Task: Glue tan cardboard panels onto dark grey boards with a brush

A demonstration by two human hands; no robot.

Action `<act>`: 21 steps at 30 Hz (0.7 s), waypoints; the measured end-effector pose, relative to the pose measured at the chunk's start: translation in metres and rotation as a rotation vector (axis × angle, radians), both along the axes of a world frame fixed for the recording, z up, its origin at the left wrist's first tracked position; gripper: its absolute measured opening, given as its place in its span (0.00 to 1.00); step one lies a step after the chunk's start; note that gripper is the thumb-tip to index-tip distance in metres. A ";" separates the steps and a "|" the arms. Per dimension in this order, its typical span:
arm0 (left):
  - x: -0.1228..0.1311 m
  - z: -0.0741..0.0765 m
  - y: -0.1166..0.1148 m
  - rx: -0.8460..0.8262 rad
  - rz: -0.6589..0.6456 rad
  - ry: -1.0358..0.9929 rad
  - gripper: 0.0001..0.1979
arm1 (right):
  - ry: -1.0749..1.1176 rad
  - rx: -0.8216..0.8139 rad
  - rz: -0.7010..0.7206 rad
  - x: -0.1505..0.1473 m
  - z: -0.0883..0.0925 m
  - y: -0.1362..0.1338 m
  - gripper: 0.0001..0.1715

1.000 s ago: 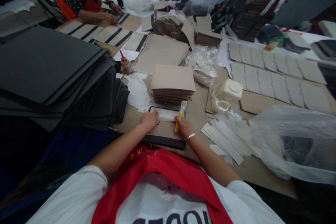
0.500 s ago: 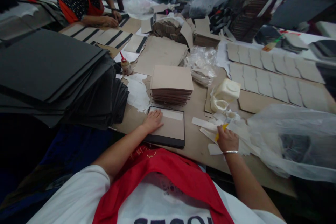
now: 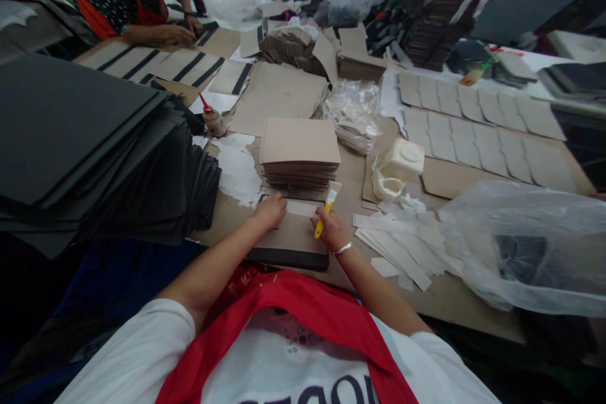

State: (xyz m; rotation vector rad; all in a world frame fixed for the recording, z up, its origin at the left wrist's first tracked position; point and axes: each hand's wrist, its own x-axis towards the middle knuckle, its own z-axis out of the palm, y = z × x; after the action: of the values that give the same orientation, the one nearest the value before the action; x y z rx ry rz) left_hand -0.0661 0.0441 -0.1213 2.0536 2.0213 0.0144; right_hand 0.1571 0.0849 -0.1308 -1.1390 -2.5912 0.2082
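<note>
In front of me lies a cardboard panel (image 3: 298,237) with a black lower band and a pale strip (image 3: 303,207) along its far side. My left hand (image 3: 271,211) rests on the panel's far left corner, fingers bunched; what they pinch, if anything, is hidden. At the right edge my right hand (image 3: 335,231) is closed round a paintbrush (image 3: 325,216) with a yellow handle, bristles pointing away from me. Its fingertips touch the panel near the strip's right end. Just beyond the panel stands a stack of tan boards (image 3: 300,142).
Large black sheets (image 3: 71,126) pile up at left. A glue bottle (image 3: 214,118) with a red nozzle stands behind torn paper. To the right are a cut-open plastic jug (image 3: 402,164), loose paper strips (image 3: 392,252) and a clear bag (image 3: 530,246). A co-worker's hands (image 3: 182,31) work at far left.
My right hand has come left from the paper strips to the panel's right edge, carrying the paintbrush. My left hand's fingers, spread flat before, are now drawn together at the far left corner.
</note>
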 end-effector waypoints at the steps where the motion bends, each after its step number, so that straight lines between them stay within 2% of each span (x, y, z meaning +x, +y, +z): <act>1: -0.001 0.000 -0.002 0.001 -0.004 0.004 0.12 | 0.024 -0.007 -0.024 0.003 0.001 -0.001 0.15; 5: -0.003 -0.005 -0.014 0.029 -0.037 -0.013 0.11 | 0.157 -0.066 -0.188 0.029 0.007 -0.006 0.18; 8: -0.004 -0.009 -0.018 0.005 -0.077 -0.086 0.14 | 0.191 -0.102 -0.222 0.036 0.004 -0.005 0.17; 11: -0.003 -0.011 -0.014 -0.059 -0.037 -0.168 0.20 | 0.164 -0.104 -0.148 0.024 -0.003 -0.003 0.14; 14: -0.004 -0.009 -0.008 -0.064 -0.010 -0.179 0.16 | 0.040 -0.159 -0.088 0.004 -0.009 -0.005 0.15; 19: -0.012 0.003 0.003 -0.146 -0.127 -0.127 0.14 | -0.153 -0.299 -0.138 -0.015 -0.009 -0.015 0.15; 21: -0.018 0.009 0.007 -0.183 -0.165 -0.112 0.11 | -0.188 -0.303 -0.129 -0.015 -0.008 -0.018 0.16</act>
State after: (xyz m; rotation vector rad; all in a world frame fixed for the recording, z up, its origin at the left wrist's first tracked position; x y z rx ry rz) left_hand -0.0839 0.0508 -0.1119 2.0482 1.7151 -0.0814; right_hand 0.1423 0.0667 -0.1390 -1.4903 -2.6993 0.5000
